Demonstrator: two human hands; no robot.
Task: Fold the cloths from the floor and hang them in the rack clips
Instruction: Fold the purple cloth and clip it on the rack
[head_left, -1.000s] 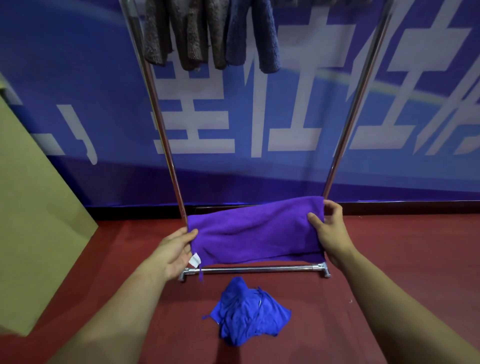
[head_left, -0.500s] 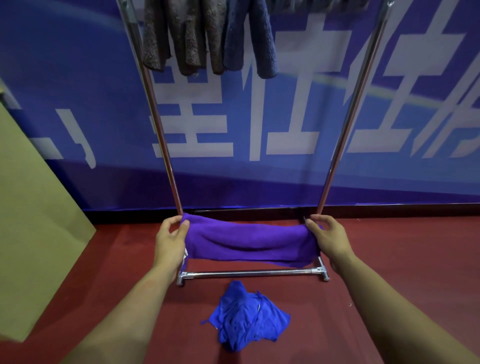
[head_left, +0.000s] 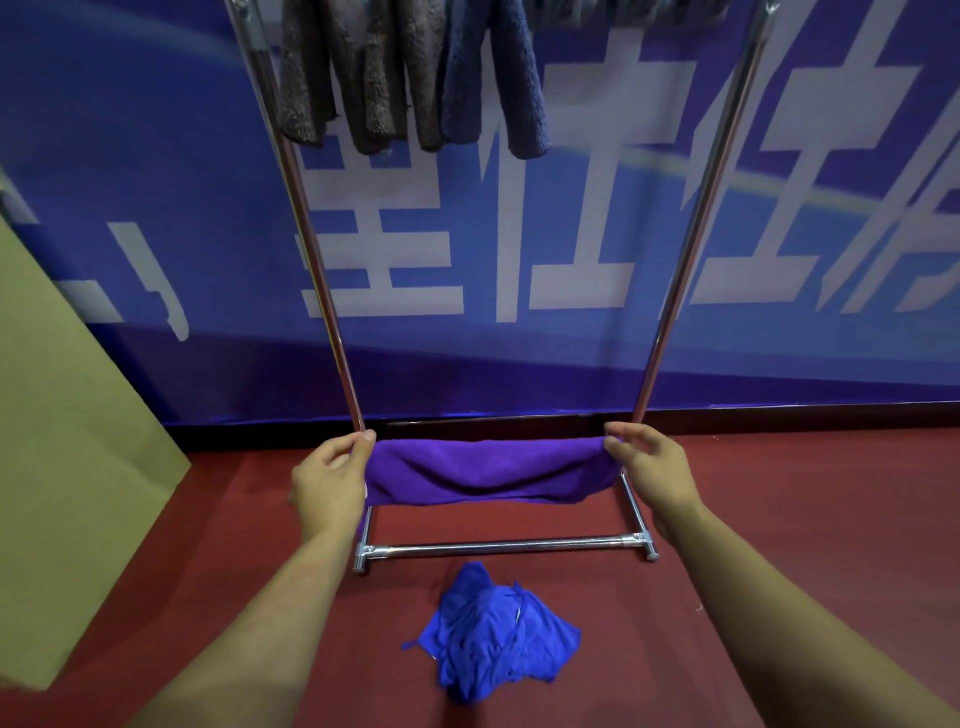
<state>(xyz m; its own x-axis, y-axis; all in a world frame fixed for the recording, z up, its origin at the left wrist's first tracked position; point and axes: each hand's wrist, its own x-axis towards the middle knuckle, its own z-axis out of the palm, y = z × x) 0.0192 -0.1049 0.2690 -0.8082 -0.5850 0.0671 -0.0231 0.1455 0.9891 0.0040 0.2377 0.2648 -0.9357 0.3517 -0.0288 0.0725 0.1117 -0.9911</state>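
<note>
1. Purple cloth (head_left: 488, 475), folded into a long narrow band, is stretched level between both hands, in the air in front of the rack (head_left: 498, 546), above its bottom bar.
2. The left hand (head_left: 328, 480) pinches the cloth's left end, thumb and fingers curled over the top edge, just beside the left pole (head_left: 306, 228).
3. The right hand (head_left: 649, 473) grips the right end with thumb and fingers closed on the top edge, near the foot of the right pole (head_left: 691, 234).
4. The band sags a little in the middle; a looser layer hangs along its lower edge.
5. A blue cloth (head_left: 493, 631) lies crumpled in a heap on the red floor (head_left: 779, 519), just in front of the bottom bar and between the two forearms.
6. At the top of the rack hang grey cloths (head_left: 363, 78) and a dark blue cloth (head_left: 498, 78), side by side and touching; whatever holds them is out of view.
7. Behind the rack is a blue banner (head_left: 519, 208) with large white characters.
8. A tan board (head_left: 67, 467) leans at the left edge.
</note>
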